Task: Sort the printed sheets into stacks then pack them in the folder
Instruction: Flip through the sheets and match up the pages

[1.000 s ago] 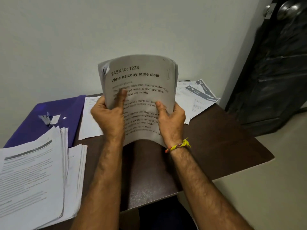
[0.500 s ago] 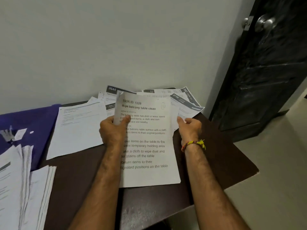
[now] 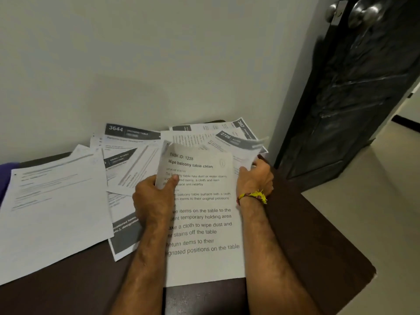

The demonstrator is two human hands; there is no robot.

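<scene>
The sheet headed "TASK ID: 1228" (image 3: 204,223) lies on the dark brown surface (image 3: 306,235) with its long axis running away from the person toward the wall, heading at the far end and bottom edge near the surface's front edge. Its text reads upright from where the person stands, turned a little clockwise. The left hand (image 3: 154,198) grips its upper left edge, thumb pressed on the printed face and fingers curled beneath, so that corner lifts slightly.

The right hand (image 3: 255,178) is at the sheet's upper right, its fingers curled round the blurred near edge of the sheet numbered 2726 (image 3: 231,138), which lies angled in the scattered pile of printed sheets (image 3: 136,151) against the wall. A yellow and red thread band (image 3: 254,196) circles that wrist.

In the pile, a sheet marked 3644 (image 3: 127,130) lies at the back left and one marked 3667 (image 3: 241,123) is turned sideways at the back right. A larger pale sheet (image 3: 56,208) lies skewed at the left, its long axis running from the near left to the far right. A sliver of the purple folder (image 3: 5,176) shows at the left edge, partly under that sheet. A dark door (image 3: 354,98) with a metal knob (image 3: 366,12) stands open at the right.
</scene>
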